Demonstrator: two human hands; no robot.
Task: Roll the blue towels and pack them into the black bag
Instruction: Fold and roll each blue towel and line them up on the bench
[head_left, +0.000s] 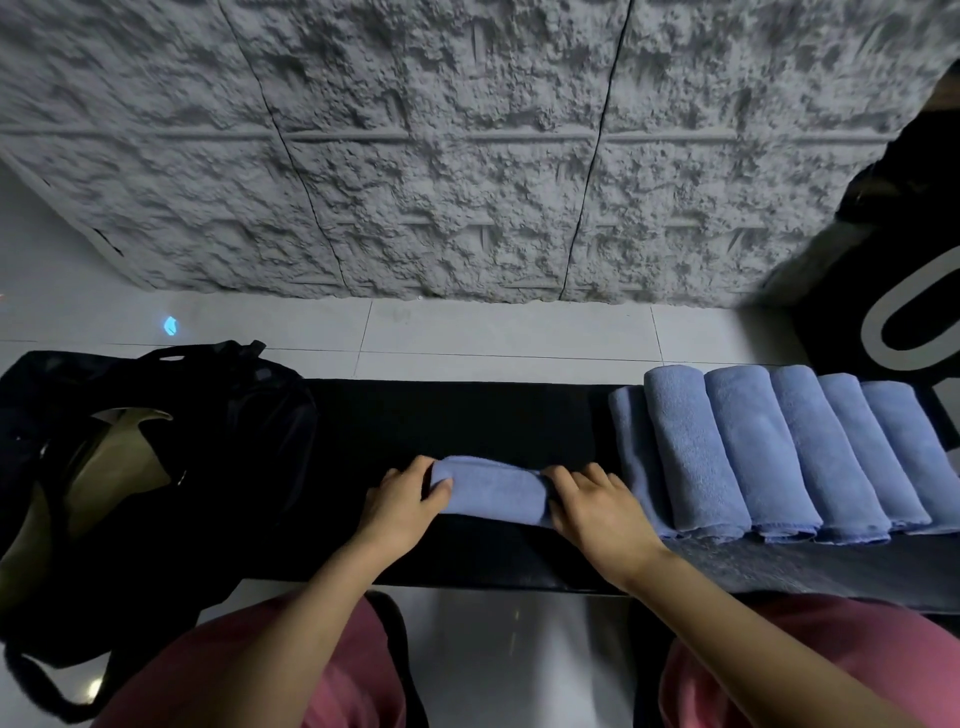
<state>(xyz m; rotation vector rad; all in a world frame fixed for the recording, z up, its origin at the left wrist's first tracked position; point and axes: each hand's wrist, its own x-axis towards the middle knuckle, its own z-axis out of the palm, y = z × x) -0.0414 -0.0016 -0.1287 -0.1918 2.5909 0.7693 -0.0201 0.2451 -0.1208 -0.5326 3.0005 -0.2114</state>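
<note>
A rolled blue towel (491, 491) lies crosswise on the black bench (441, 421) in front of me. My left hand (402, 499) grips its left end, thumb on top and fingers curled behind. My right hand (597, 501) grips its right end, fingers curled over the roll. Several rolled blue towels (769, 447) lie side by side on the bench to the right. The black bag (156, 467) sits open at the left end of the bench, its olive lining showing.
A rough grey stone-pattern wall (467, 156) rises behind the bench above a white tiled floor (493, 327). A black object with a white loop mark (904, 322) stands at the far right. My knees in pink trousers (322, 675) are below the bench.
</note>
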